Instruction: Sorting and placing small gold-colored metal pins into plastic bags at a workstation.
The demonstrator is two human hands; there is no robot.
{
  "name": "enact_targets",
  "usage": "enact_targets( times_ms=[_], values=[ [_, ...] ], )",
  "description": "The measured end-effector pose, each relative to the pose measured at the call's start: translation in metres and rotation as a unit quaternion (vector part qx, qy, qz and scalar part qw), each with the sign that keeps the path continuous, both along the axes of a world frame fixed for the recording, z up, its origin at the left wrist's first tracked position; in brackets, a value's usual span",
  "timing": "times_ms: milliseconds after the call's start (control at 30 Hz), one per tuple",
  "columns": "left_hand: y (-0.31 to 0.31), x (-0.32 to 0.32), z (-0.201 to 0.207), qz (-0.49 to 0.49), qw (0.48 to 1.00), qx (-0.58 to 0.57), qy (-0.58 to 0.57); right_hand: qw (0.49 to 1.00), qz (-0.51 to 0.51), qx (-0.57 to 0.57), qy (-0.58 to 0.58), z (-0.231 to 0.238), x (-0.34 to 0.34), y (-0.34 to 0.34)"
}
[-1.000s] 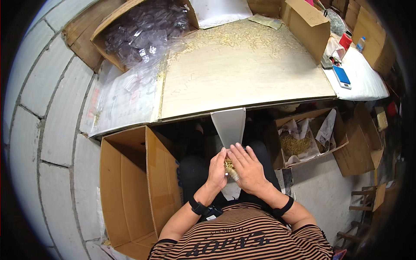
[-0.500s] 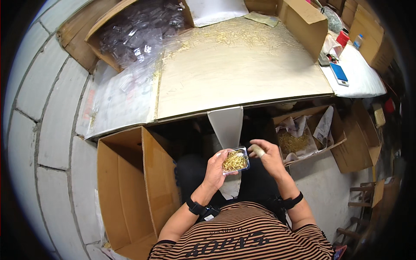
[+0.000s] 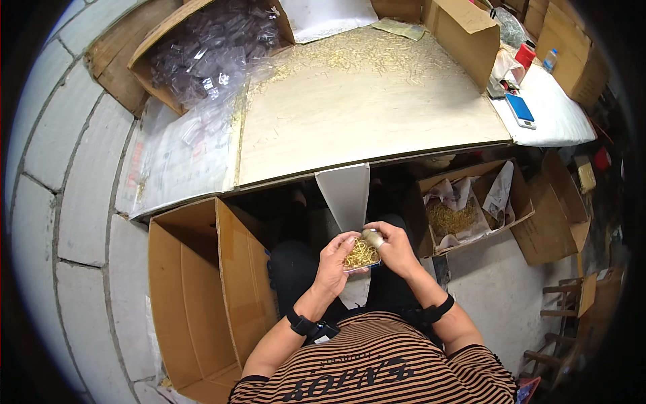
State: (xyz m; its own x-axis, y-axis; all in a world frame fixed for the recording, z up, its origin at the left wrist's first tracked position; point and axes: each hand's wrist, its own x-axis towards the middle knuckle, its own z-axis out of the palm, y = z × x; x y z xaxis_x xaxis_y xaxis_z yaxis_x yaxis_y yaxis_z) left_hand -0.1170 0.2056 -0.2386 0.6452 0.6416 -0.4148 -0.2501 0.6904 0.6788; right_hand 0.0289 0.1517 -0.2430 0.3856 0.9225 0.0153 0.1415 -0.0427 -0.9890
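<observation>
A small clear plastic box full of thin gold-coloured metal pieces sits over my lap. My left hand grips it from the left, thumb along its side and fingers underneath. Against the box's right side is my right hand, its fingers bent and closed at the far right edge; one finger wears a pale wrapping. The right fingertips are partly hidden, as is the underside of the box.
Loose gold pieces lie scattered over the tabletop. A carton of clear plastic boxes stands far left. An upright carton is at my left; a lined carton with gold pieces stands right. A blue-topped scale lies far right.
My right hand has come left from beside the box and now touches it, fingers bent. The box has tilted in my left hand, and the view has shifted a little.
</observation>
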Motion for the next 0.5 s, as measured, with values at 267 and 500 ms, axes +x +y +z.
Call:
enact_targets(
  times_ms=[267,500],
  values=[
    [0.006,-0.002,-0.002,0.057,0.998,-0.004,-0.008,0.946,0.017,0.124,-0.3,0.044,0.005,-0.031],
    [0.002,0.004,-0.006,0.094,0.995,-0.016,-0.015,0.879,0.075,0.177,-0.436,0.034,-0.01,-0.027]
  ],
)
